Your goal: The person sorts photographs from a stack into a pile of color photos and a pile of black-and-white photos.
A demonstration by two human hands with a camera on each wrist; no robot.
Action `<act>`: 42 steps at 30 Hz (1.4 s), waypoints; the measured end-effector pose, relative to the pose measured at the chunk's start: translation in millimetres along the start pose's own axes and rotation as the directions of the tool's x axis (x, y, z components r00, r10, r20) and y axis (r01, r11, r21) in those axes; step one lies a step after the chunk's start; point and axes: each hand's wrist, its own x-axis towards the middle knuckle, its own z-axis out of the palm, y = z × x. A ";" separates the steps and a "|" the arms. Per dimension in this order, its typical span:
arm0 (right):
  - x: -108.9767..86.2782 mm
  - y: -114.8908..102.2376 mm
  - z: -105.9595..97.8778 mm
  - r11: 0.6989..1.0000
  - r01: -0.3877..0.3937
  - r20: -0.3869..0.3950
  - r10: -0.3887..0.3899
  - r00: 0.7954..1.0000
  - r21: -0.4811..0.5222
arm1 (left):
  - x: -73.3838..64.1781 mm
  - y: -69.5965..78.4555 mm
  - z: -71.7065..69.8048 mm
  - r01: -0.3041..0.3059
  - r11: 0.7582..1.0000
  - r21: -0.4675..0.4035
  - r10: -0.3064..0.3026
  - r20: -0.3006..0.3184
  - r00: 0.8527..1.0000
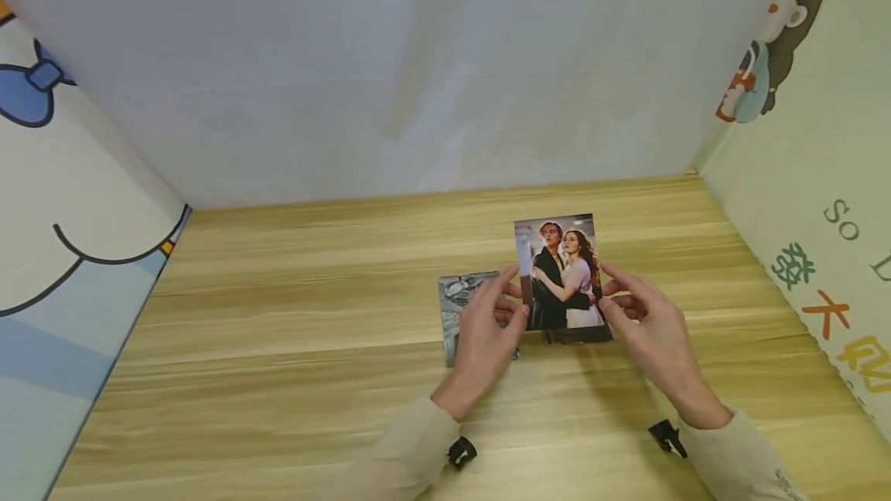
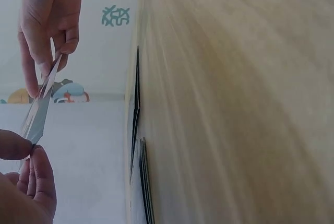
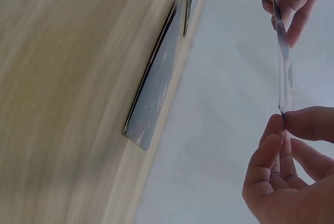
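Observation:
Both hands hold up a photo card (image 1: 564, 277) with a picture of a couple on it. My left hand (image 1: 487, 335) pinches its left edge between thumb and fingers. At the opposite edge my right hand (image 1: 654, 339) pinches it likewise. The wrist views show the card (image 2: 39, 112) nearly edge-on and well apart from the table. Beneath it lies another card or stack (image 1: 581, 336), mostly hidden in the head view; the right wrist view shows its glossy top (image 3: 154, 93). A stack with a grey picture (image 1: 455, 296) lies to the left, partly behind my left hand.
The wood-grain table (image 1: 278, 331) meets a pale wall (image 1: 348, 99) at the back. Side panels with cartoon prints stand at left (image 1: 83, 176) and right (image 1: 786, 176). Small black objects (image 1: 462, 453) show beside both sleeve cuffs.

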 end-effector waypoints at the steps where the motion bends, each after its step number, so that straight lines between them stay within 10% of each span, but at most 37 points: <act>1: -0.2 0.3 -0.5 1.000 -0.001 -0.003 0.001 1.000 -0.004 | 0.1 -1.0 1.1 -0.008 1.000 -0.002 0.008 0.001 1.000; 42: -0.1 13.2 -14.3 0.996 -0.026 -0.021 0.025 0.999 -0.087 | 2.2 4.0 22.1 0.000 0.998 0.063 -0.006 0.093 0.996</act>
